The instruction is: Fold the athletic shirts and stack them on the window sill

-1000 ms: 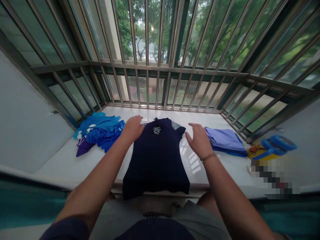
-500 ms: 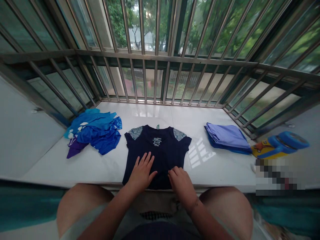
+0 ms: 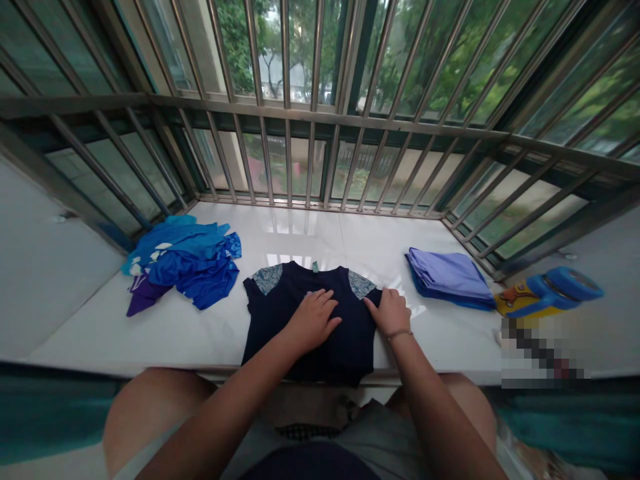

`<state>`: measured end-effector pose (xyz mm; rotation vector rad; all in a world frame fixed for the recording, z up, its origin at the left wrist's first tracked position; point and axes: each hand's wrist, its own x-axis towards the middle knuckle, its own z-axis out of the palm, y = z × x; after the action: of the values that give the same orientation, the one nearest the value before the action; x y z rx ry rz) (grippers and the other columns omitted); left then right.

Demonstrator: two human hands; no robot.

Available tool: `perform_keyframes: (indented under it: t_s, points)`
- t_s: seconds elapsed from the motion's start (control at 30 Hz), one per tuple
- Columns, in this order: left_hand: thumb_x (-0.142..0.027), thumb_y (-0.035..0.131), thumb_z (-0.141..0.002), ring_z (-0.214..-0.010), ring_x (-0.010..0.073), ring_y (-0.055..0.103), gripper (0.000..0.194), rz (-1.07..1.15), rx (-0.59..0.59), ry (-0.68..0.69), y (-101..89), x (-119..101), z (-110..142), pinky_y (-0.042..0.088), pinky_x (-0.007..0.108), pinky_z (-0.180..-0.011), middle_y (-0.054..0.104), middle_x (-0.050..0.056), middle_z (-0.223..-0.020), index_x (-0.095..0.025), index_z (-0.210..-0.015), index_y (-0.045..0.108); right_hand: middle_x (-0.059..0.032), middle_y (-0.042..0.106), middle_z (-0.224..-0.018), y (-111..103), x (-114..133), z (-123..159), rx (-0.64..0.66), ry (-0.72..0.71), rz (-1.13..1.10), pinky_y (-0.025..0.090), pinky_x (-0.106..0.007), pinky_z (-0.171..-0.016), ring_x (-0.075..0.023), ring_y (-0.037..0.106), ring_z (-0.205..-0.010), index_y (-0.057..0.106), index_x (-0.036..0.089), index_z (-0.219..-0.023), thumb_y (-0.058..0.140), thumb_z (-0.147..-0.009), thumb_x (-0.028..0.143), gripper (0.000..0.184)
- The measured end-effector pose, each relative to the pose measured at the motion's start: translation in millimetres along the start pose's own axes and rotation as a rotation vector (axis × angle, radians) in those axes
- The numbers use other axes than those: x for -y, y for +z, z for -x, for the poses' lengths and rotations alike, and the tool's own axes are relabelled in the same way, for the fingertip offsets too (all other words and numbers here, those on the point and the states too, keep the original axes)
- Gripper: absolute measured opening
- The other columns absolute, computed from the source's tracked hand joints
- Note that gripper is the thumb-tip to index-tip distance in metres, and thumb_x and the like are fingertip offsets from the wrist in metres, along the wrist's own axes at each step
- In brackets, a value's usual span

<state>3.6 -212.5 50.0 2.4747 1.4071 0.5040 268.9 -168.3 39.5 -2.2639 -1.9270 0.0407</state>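
A dark navy T-shirt [image 3: 345,340] with patterned grey-blue shoulder patches lies spread out, neck away from me, its hem reaching the ledge's front edge. My left hand [image 3: 314,320] rests on its chest with the fingers stretched out and lying flat, covering the print there. At the right sleeve, my right hand [image 3: 394,313] has thumb and fingers closed on the cloth at the sleeve's edge. A thin band circles the right wrist.
A rumpled heap of blue and purple clothes [image 3: 195,267] lies on the white ledge [image 3: 320,233] at left. Folded lilac and blue cloths [image 3: 447,277] are stacked at right, beside a blue and yellow bottle [image 3: 550,291]. Metal bars [image 3: 330,120] close off the window behind.
My left hand has slid up and right across the chest. My right hand has moved from the lower right of the shirt up to the right sleeve and closed there.
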Motion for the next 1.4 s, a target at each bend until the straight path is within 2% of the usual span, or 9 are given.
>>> perform_keyframes:
  t_s: [0.13, 0.3, 0.47, 0.67, 0.8, 0.93, 1.1, 1.3, 1.4]
  points:
    - [-0.041, 0.058, -0.109, -0.158, 0.0338, 0.047, 0.042, -0.018, 0.066, 0.146, 17.5, -2.3, -60.8, 0.035, 0.06, -0.132, 0.055, 0.014, -0.167, -0.023, -0.145, 0.067, -0.0208, 0.077, -0.114, 12.8, -2.2, -18.1, 0.013, 0.064, -0.132, 0.059, -0.05, -0.089, -0.0375, 0.074, -0.107, 0.074, 0.017, -0.121, 0.073, -0.092, 0.056, 0.048]
    - [-0.022, 0.052, -0.107, -0.147, 0.034, 0.057, 0.035, -0.018, 0.024, 0.09, 42.2, 12.9, -99.4, 0.041, 0.058, -0.127, 0.062, 0.021, -0.156, -0.015, -0.136, 0.07, -0.0153, 0.076, -0.11, 12.1, 5.5, -14.6, -0.099, -0.049, -0.261, 0.058, -0.043, -0.099, -0.0286, 0.073, -0.106, 0.072, 0.018, -0.111, 0.062, -0.096, 0.038, 0.027]
    - [-0.011, 0.054, -0.098, -0.143, 0.0284, 0.06, 0.039, 0.247, -0.117, 0.002, 61.3, 29.8, -100.8, 0.046, 0.048, -0.125, 0.066, 0.018, -0.15, -0.016, -0.136, 0.066, -0.0153, 0.071, -0.134, 0.2, 32.7, 22.9, -0.164, -0.503, -0.442, 0.053, -0.049, -0.114, -0.0286, 0.065, -0.13, 0.068, 0.022, -0.11, 0.057, -0.095, 0.018, 0.019]
    - [-0.012, 0.031, -0.109, -0.131, 0.0239, 0.068, 0.045, 0.368, -0.3, -0.171, 53.9, 48.2, -107.5, 0.054, 0.045, -0.116, 0.072, 0.016, -0.137, -0.019, -0.141, 0.061, -0.0107, 0.07, -0.147, -1.6, 48.8, 66.0, 0.092, -0.818, -0.266, 0.047, -0.055, -0.122, -0.0285, 0.064, -0.138, 0.073, 0.024, -0.112, 0.067, -0.097, 0.015, 0.018]
    - [-0.02, 0.043, -0.109, -0.141, 0.0237, 0.062, 0.034, 0.387, -0.299, -0.052, 48.5, 46.2, -104.1, 0.047, 0.045, -0.125, 0.071, 0.014, -0.145, -0.019, -0.123, 0.074, -0.0077, 0.076, -0.137, -1.4, 45.3, 80.3, 0.138, -0.824, -0.271, 0.044, -0.057, -0.125, -0.028, 0.067, -0.134, 0.075, 0.025, -0.112, 0.068, -0.103, 0.025, 0.012]
    - [-0.023, 0.054, -0.105, -0.144, 0.0289, 0.061, 0.033, 0.208, -0.164, 0.033, 51.5, 31.7, -97.9, 0.044, 0.053, -0.127, 0.07, 0.015, -0.149, -0.018, -0.128, 0.076, -0.0112, 0.072, -0.146, 2.8, 37.7, 81.9, 0.008, -0.727, -0.27, 0.042, -0.054, -0.128, -0.028, 0.064, -0.14, 0.075, 0.024, -0.126, 0.057, -0.108, 0.029, 0.026]
    - [-0.021, 0.054, -0.104, -0.152, 0.034, 0.053, 0.044, 0.004, -0.098, 0.017, 52.9, 16.4, -93.7, 0.039, 0.062, -0.128, 0.062, 0.015, -0.16, -0.022, -0.146, 0.068, -0.0211, 0.043, -0.173, 27.5, 28.1, 78.0, 0.018, -0.542, -0.144, 0.037, -0.062, -0.13, -0.0368, 0.04, -0.162, 0.047, 0.013, -0.165, 0.056, -0.107, 0.038, 0.063]
    - [-0.017, 0.045, -0.106, -0.152, 0.0326, 0.054, 0.045, -0.03, -0.112, -0.018, 36.9, 10.4, -86.7, 0.041, 0.053, -0.127, 0.06, 0.012, -0.163, -0.023, -0.144, 0.068, -0.0196, 0.037, -0.176, 44.4, 23.3, 78.0, 0.059, -0.516, -0.1, 0.032, -0.061, -0.132, -0.036, 0.034, -0.165, 0.043, 0.014, -0.168, 0.05, -0.11, 0.043, 0.066]
    - [-0.015, 0.041, -0.105, -0.142, 0.0352, 0.061, 0.047, -0.08, -0.184, -0.166, 12.3, 23.3, -63.6, 0.05, 0.052, -0.119, 0.063, 0.02, -0.156, -0.017, -0.146, 0.065, -0.0178, 0.037, -0.176, 44.5, 23.4, 77.7, 0.045, -0.513, -0.112, 0.032, -0.06, -0.133, -0.0355, 0.035, -0.165, 0.045, 0.016, -0.168, 0.05, -0.11, 0.044, 0.065]
